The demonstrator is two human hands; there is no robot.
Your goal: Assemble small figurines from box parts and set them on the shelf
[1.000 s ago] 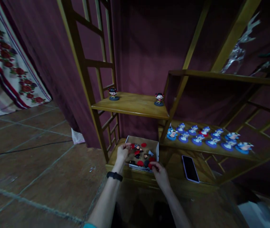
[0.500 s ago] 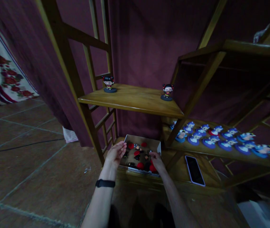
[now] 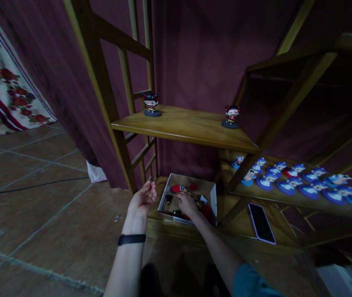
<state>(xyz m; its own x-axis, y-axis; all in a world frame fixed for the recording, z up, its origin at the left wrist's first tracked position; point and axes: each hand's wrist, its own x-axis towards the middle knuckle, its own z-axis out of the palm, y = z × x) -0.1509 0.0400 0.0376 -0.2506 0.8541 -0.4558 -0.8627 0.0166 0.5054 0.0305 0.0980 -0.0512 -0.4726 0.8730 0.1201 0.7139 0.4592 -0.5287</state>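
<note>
In the head view a shallow white cardboard box (image 3: pixel 213 202) holds several small figurines and red round pieces. My right hand (image 3: pixel 187 204) reaches down into it from the front. Its fingertips are at a black-and-white figurine (image 3: pixel 184 189) near the back; whether they grip it I cannot make out. A red piece (image 3: pixel 175 189) lies just left of that figurine, and a dark figurine (image 3: pixel 168 199) sits nearer the box's left side. My left hand (image 3: pixel 144 199), a dark band at the wrist, hovers outside the left wall, palm turned up, fingers loosely curled and apart, with nothing visible in it.
Above the box, a wooden shelf board (image 3: pixel 188 126) bears a black-haired figurine (image 3: pixel 151 104) at its left and another (image 3: pixel 231 117) at its right. Several blue-based figurines (image 3: pixel 290 185) stand in rows on the right shelf. Below them lies a phone (image 3: pixel 261 223).
My right hand has shifted left, from the box's right side to its middle. My left hand has drawn away from the left wall, down and left. The camera view has moved slightly.
</note>
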